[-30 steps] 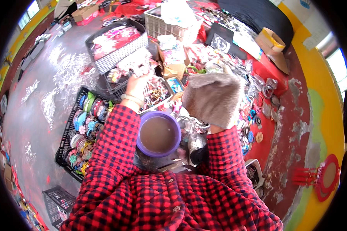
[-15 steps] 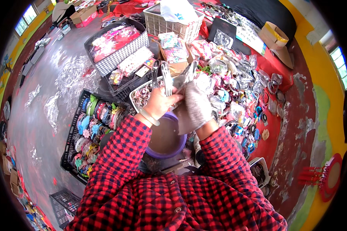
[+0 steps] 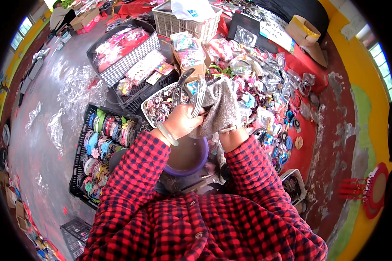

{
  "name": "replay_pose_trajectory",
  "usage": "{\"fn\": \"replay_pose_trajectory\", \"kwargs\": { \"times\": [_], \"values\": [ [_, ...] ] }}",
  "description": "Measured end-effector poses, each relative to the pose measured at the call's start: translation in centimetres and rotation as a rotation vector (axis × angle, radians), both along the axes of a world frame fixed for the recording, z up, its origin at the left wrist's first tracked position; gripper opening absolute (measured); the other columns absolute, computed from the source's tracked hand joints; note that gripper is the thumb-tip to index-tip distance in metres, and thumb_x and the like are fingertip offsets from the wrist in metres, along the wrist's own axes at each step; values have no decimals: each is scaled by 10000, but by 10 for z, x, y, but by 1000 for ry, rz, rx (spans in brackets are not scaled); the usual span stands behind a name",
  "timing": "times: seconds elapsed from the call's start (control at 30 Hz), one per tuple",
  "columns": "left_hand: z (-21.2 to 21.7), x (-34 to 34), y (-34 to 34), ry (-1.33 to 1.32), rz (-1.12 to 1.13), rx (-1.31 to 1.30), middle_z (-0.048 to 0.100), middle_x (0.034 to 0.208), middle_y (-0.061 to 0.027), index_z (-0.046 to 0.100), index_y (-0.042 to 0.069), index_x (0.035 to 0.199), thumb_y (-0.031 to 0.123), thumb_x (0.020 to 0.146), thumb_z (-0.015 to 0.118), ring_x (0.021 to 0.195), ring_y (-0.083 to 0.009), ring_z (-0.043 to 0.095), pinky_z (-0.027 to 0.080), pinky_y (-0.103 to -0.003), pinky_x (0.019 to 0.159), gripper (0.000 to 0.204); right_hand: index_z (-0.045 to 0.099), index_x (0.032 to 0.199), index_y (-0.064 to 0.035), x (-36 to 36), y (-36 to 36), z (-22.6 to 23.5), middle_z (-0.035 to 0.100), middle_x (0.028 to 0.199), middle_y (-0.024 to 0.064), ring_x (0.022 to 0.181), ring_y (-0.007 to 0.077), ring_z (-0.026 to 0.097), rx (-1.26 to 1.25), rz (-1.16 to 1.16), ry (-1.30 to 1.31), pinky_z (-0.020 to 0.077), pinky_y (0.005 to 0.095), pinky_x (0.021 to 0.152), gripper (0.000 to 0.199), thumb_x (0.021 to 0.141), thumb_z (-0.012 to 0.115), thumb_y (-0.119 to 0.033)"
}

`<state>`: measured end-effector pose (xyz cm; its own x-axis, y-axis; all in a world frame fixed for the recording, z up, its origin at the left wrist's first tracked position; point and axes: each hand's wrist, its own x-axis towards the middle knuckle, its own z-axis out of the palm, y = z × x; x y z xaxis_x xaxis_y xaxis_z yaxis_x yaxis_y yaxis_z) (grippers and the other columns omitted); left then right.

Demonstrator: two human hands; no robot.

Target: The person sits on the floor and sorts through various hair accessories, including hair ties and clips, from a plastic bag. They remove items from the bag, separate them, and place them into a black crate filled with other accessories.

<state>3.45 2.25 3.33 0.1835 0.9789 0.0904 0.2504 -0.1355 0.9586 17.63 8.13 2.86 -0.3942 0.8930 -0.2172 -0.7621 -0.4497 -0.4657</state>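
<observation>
My left hand (image 3: 181, 121), with a pale bangle at its wrist, is closed around several thin, curved headbands (image 3: 199, 96), some dark and some whitish. A grey towel (image 3: 221, 106) drapes over my right hand (image 3: 234, 138) and hides its fingers; only the skin near the wrist shows. The towel touches the headbands close to my left fingertips. Below both hands stands a purple basin (image 3: 178, 172) holding murky water. Just beyond my left hand is a white basket (image 3: 146, 114) filled with small hair accessories.
At the left, a black crate (image 3: 77, 172) holds rows of decorated headbands. Packaged accessories (image 3: 261, 100) lie heaped on red cloth at the right. Further away are a grey crate (image 3: 139, 50), a cardboard box (image 3: 199, 69) and a beige crate (image 3: 204, 29). A person (image 3: 62, 16) is at far left.
The towel, earlier wrapped snugly over my right hand, now hangs spread and loose. The headbands have tilted and sit closer together in my left hand. The view has shifted slightly.
</observation>
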Motion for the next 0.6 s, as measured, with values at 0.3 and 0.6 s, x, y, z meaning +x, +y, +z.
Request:
{"fn": "replay_pose_trajectory", "kwargs": {
  "times": [0.3, 0.6],
  "values": [
    [-2, -1, 5, 251, -119, 201, 601, 735, -168, 637, 75, 863, 188, 761, 583, 696, -342, 583, 453, -394, 606, 162, 538, 1003, -98, 11, 4, 9, 579, 913, 103, 812, 281, 560, -76, -13, 21, 465, 416, 752, 438, 918, 362, -490],
    [3, -2, 0, 245, -130, 214, 593, 707, -172, 633, 52, 803, 232, 758, 642, 672, -357, 572, 440, -402, 584, 186, 529, 870, -153, 13, 13, 8, 515, 804, 57, 766, 227, 489, -74, 24, -8, 428, 394, 674, 425, 896, 341, -534]
  ]
}}
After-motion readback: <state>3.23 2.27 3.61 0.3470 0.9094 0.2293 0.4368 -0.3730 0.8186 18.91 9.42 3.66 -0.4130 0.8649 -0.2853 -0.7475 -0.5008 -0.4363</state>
